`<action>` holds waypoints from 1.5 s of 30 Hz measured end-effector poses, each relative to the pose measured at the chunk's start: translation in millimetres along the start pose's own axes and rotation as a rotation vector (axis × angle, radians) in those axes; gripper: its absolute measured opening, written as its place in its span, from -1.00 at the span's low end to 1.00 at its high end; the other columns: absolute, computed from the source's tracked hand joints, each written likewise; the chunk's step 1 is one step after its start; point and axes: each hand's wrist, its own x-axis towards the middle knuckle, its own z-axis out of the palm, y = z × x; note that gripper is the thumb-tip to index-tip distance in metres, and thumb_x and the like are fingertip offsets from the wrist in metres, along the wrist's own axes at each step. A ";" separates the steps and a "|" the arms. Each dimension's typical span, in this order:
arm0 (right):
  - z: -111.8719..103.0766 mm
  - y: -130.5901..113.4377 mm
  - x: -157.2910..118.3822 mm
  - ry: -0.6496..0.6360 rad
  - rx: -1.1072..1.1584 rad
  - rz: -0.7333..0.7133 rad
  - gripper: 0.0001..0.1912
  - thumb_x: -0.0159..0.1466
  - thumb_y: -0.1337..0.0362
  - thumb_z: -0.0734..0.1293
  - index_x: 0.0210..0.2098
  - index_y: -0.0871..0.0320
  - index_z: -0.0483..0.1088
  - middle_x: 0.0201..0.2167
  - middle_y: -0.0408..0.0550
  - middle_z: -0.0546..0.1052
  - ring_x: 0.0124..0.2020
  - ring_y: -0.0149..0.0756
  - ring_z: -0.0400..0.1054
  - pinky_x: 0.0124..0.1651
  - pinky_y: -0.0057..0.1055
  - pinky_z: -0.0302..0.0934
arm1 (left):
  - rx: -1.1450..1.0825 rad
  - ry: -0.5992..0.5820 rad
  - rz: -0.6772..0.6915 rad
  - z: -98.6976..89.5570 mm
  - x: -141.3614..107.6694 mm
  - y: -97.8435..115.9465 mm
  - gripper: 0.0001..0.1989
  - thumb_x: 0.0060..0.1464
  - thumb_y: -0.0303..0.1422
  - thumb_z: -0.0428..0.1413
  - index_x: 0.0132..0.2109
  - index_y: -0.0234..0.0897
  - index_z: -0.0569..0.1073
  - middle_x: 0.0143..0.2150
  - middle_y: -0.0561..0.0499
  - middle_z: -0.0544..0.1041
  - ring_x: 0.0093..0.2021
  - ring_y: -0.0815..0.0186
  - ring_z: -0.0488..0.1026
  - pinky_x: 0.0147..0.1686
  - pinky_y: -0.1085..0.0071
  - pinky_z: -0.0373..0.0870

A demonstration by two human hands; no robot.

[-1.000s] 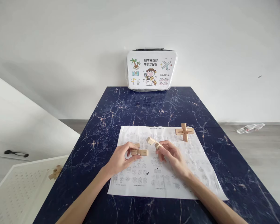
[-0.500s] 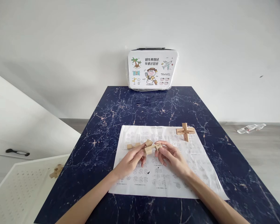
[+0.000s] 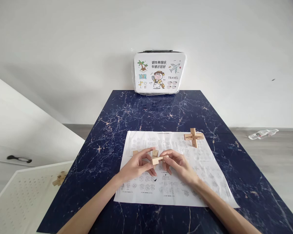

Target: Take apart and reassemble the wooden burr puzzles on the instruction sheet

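The right hand (image 3: 182, 166) had its thumb and fingers pinched on one end of a notched block (image 3: 156, 161) of pale wood. The left hand (image 3: 134, 165) had its thumb and fingers closed around a second block (image 3: 155, 152), which stood crosswise against the first; the contact between them was partly hidden. Both blocks were above a printed sheet (image 3: 185, 191), between the hands. Just behind the left hand, another block (image 3: 135, 152) showed on the paper. A wooden cross (image 3: 193, 137) stood at the sheet's far right corner. Beyond, on the blue table (image 3: 156, 113), a cartoon-printed case (image 3: 160, 73) leaned against the wall (image 3: 70, 39).
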 end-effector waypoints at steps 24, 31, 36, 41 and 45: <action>9.8 6.6 -9.7 0.209 -0.515 -0.306 -0.80 0.46 0.13 0.44 0.04 -0.01 0.53 -0.14 -0.01 0.61 -0.22 -0.14 0.58 -0.15 -0.12 0.56 | 0.060 0.053 -0.023 5.2 -0.9 0.8 -0.22 0.25 -0.25 0.36 0.49 0.00 0.22 0.08 -0.10 0.59 -0.23 0.18 0.74 -0.09 0.09 0.73; 12.7 7.8 -14.5 0.210 -0.641 -0.437 -0.80 0.48 0.18 0.41 0.08 -0.03 0.50 -0.16 -0.01 0.64 -0.31 -0.15 0.59 -0.21 -0.11 0.56 | 0.100 0.063 -0.017 6.4 -2.2 -0.3 -0.23 0.24 -0.25 0.37 0.48 0.00 0.24 0.03 -0.07 0.62 -0.23 0.17 0.74 -0.10 0.09 0.72; 11.8 10.2 -14.3 0.194 -0.662 -0.434 -0.80 0.49 0.19 0.40 0.09 -0.02 0.48 -0.12 0.02 0.65 -0.29 -0.14 0.59 -0.20 -0.09 0.56 | 0.136 0.049 -0.017 7.2 -2.5 0.3 -0.24 0.23 -0.24 0.38 0.47 -0.02 0.26 -0.02 -0.06 0.66 -0.20 0.15 0.73 -0.06 0.05 0.70; 14.1 6.1 -12.0 0.225 -0.635 -0.420 -0.83 0.47 0.19 0.42 0.05 -0.02 0.49 -0.15 -0.02 0.63 -0.32 -0.17 0.58 -0.21 -0.14 0.55 | 0.212 0.046 -0.030 9.2 -3.9 2.4 -0.23 0.20 -0.20 0.40 0.45 -0.06 0.28 -0.05 -0.07 0.69 -0.19 0.11 0.73 -0.05 0.04 0.68; 14.3 5.1 -10.6 0.248 -0.615 -0.395 -0.85 0.46 0.18 0.43 0.01 -0.01 0.50 -0.13 -0.01 0.63 -0.31 -0.18 0.57 -0.21 -0.14 0.54 | 0.226 0.055 -0.022 10.7 -4.6 4.7 -0.26 0.21 -0.19 0.39 0.43 -0.07 0.29 -0.09 -0.04 0.68 -0.22 0.13 0.73 -0.10 0.09 0.68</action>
